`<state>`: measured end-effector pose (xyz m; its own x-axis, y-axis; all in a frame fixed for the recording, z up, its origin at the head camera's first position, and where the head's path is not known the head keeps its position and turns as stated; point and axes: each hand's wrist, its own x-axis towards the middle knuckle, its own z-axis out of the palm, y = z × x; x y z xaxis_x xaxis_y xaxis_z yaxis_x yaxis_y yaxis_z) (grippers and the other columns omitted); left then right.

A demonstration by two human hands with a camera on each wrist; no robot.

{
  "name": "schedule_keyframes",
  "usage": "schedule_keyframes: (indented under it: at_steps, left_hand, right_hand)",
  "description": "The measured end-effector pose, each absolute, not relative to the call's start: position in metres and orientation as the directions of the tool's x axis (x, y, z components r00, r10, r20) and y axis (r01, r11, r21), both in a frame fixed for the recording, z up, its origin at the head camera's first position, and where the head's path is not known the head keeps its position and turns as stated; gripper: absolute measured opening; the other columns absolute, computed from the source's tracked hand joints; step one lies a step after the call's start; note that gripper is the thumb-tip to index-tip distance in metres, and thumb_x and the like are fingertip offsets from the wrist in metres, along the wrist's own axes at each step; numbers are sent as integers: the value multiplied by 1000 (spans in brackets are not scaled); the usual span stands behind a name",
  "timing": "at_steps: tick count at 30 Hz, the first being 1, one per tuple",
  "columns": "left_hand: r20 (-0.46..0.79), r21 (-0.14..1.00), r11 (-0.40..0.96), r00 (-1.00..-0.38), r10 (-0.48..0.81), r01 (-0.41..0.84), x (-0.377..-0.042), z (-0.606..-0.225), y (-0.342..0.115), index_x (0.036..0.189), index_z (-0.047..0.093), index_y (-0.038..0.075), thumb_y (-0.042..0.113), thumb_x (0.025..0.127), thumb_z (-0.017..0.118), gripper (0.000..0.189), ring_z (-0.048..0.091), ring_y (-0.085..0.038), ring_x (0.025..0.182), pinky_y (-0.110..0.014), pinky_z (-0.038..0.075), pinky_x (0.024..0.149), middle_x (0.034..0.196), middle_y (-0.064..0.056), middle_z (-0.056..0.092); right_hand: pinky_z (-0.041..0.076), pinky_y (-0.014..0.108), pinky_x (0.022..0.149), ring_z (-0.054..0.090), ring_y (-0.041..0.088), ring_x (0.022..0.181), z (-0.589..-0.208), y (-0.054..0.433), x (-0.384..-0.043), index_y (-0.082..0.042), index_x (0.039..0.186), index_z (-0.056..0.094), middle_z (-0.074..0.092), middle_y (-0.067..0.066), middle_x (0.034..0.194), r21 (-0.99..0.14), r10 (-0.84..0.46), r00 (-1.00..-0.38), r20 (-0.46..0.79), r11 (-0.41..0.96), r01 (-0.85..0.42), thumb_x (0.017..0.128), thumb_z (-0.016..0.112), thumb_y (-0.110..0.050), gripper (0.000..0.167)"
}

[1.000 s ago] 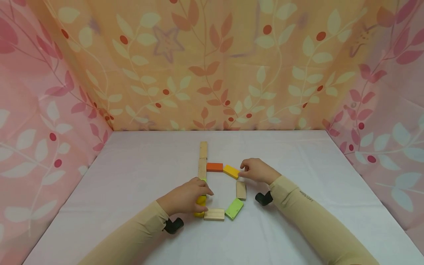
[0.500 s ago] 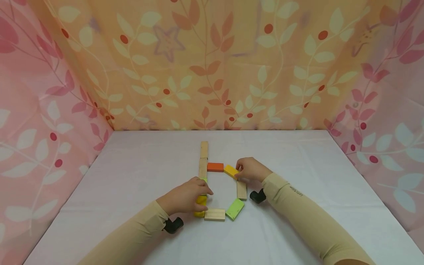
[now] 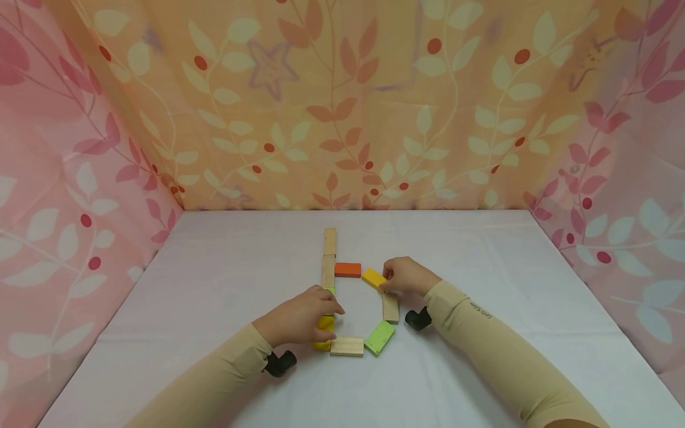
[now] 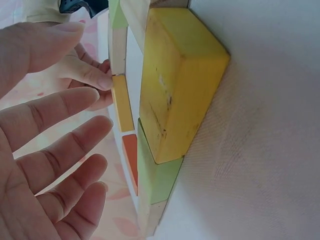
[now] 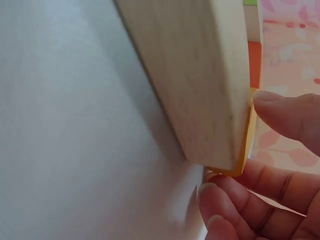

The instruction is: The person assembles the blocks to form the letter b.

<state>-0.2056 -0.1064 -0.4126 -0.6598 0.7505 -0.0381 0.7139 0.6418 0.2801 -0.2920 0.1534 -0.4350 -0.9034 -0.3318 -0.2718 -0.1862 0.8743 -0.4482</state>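
My right hand [image 3: 411, 276] pinches the right end of an orange-yellow wooden block [image 3: 373, 277] between thumb and fingers. A narrow gap separates this block from the red-orange block [image 3: 348, 270]. Just below its held end lies a plain wooden block [image 3: 390, 308], which fills much of the right wrist view. My left hand [image 3: 299, 318] hovers at a yellow block [image 4: 185, 85] with fingers relaxed and spread, holding nothing. In the left wrist view a light green block [image 4: 157, 172] adjoins that yellow one; from the head view the hand partly covers both.
Two plain blocks, one farther [image 3: 330, 241] and one nearer [image 3: 327, 271], continue the straight left-hand column. A plain block [image 3: 346, 346] and a slanted green block [image 3: 379, 338] close the loop's near side. Floral curtains [image 3: 342, 119] surround the white table [image 3: 214, 255].
My right hand has moved left and taken hold of the orange-yellow block. That block has shifted slightly toward me, away from the red-orange one. My left hand has stayed in place.
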Motion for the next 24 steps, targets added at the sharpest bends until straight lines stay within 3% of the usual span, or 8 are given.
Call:
schedule_keyframes:
  at_steps: [8, 11, 17, 21, 24]
  left_hand:
    - [-51, 288, 649, -666, 744, 704, -206, -413, -108, 111, 64, 17, 35, 77, 71, 39, 45, -14, 105, -28, 42, 91, 107, 5, 56]
    - [-66, 292, 661, -675, 735, 691, -206, -413, -109, 112, 64, 18, 36, 78, 71, 39, 45, -13, 105, -28, 42, 90, 108, 6, 56]
    - [-87, 298, 677, -687, 721, 673, -207, -412, -109, 112, 64, 19, 37, 78, 71, 39, 44, -13, 104, -27, 43, 88, 108, 6, 55]
    - [-85, 302, 674, -685, 723, 674, -206, -412, -110, 112, 64, 19, 36, 78, 71, 39, 44, -12, 102, -26, 43, 88, 108, 6, 55]
    - [-75, 300, 669, -682, 728, 680, -206, -412, -111, 111, 64, 18, 36, 78, 71, 38, 45, -12, 102, -26, 42, 88, 107, 6, 55]
  right_hand:
    - [41, 27, 59, 51, 17, 70, -426, 151, -295, -12, 80, 60, 58, 1, 76, -436, -318, -899, -302, 885, -167, 78, 72, -30, 21]
    - [43, 28, 61, 51, 18, 72, -420, 147, -303, -11, 87, 62, 59, 2, 80, -432, -340, -900, -273, 879, -201, 79, 70, -29, 21]
    - [49, 33, 77, 55, 20, 86, -414, 129, -318, -10, 116, 60, 61, 6, 101, -435, -444, -861, -246, 845, -311, 84, 65, -21, 34]
    - [47, 35, 86, 55, 20, 93, -413, 116, -323, -9, 119, 59, 60, 8, 109, -418, -489, -839, -240, 832, -365, 86, 62, -17, 35]
    - [46, 33, 85, 54, 19, 91, -414, 109, -326, -9, 116, 61, 61, 6, 105, -412, -490, -837, -243, 833, -368, 84, 65, -16, 33]
